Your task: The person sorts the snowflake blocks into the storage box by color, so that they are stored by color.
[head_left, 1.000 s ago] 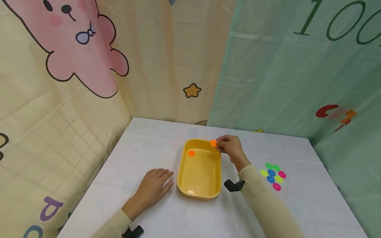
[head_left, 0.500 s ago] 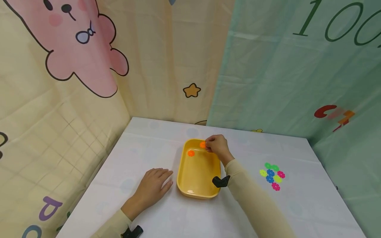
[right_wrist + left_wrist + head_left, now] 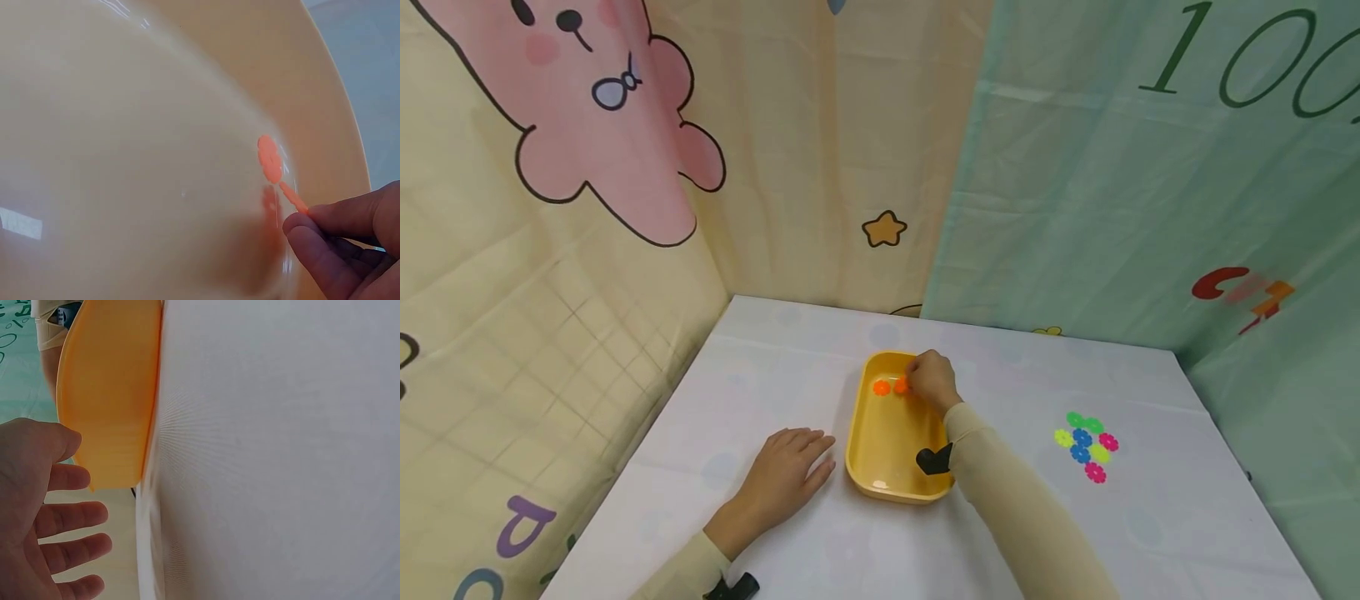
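Note:
Inside the yellow tray (image 3: 887, 450), my right hand (image 3: 934, 379) pinches an orange flower-shaped disc (image 3: 295, 199) between thumb and forefinger, low near the far end. A second orange disc (image 3: 882, 388) lies on the tray floor just left of it; in the right wrist view this loose disc (image 3: 270, 159) is right beside the tip of the pinched one. My left hand (image 3: 786, 475) is by the tray's left side with its fingers relaxed and spread, holding nothing. In the left wrist view its fingers (image 3: 75, 519) are near the tray's outer wall (image 3: 112, 394).
To the right on the white table (image 3: 1022, 542) lies a loose group of several flower discs, among them a green disc (image 3: 1093, 426), a blue disc (image 3: 1080, 453), a yellow disc (image 3: 1063, 437) and a pink disc (image 3: 1095, 472). Printed curtains (image 3: 820, 150) stand behind the table.
My right hand has carried the orange disc from over the tray's far right rim leftward and down into the tray, beside the other orange disc. The left hand has stayed put.

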`<state>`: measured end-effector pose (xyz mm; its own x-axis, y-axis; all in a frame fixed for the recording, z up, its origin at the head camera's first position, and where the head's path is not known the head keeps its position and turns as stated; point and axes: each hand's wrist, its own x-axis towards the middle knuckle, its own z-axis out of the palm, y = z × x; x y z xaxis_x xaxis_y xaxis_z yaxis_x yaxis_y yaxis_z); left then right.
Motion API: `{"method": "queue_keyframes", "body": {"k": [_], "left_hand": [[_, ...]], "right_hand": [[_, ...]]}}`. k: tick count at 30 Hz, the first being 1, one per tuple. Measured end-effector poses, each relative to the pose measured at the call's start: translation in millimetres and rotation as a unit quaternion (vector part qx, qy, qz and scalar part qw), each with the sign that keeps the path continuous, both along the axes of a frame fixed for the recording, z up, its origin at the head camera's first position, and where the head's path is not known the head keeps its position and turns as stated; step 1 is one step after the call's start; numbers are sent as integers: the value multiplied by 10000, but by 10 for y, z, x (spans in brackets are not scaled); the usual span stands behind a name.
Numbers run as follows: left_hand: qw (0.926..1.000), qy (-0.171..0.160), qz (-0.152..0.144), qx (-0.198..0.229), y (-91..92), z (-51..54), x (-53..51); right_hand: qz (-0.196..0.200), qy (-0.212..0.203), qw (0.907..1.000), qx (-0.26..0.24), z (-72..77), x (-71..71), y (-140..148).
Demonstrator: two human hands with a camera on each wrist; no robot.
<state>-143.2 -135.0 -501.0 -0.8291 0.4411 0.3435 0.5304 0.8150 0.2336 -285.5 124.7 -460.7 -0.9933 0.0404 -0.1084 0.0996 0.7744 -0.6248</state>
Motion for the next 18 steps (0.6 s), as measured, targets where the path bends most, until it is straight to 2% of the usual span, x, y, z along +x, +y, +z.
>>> {"method": "queue_keyframes", "body": {"k": [5, 12, 18], "left_hand": [[10000, 5, -26, 28, -4, -9, -3], [9999, -156, -36, 48, -12, -18, -7], [10000, -35, -43, 43, -14, -21, -13]], "right_hand": [[54, -91, 9998, 152, -30, -30, -52], [-238, -450, 9987, 22, -71, -37, -115], [-209, -314, 9991, 193, -78, -28, -138]]}}
